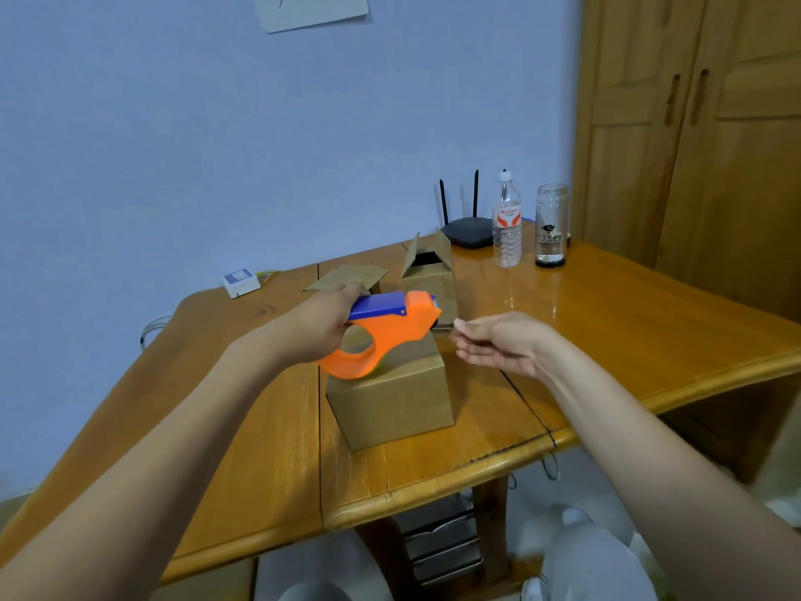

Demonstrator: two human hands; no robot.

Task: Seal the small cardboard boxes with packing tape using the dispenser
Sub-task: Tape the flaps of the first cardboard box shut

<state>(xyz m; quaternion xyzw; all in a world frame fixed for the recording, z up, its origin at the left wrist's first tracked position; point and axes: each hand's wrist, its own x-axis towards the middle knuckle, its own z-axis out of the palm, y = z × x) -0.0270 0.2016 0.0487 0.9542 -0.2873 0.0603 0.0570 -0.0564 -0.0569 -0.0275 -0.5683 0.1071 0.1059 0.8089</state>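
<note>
Left hand (320,323) grip clamped on dispenser (381,327) above closed box (390,392), right hand (498,344) pinching tape end, open-flapped box (429,271) behind

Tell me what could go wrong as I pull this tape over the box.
The right hand pinches the tape end close to the tape dispenser mouth; fingers could catch its cutter. The closed box is unheld, so it might slide. The water bottle and glass jar could be knocked.
</note>
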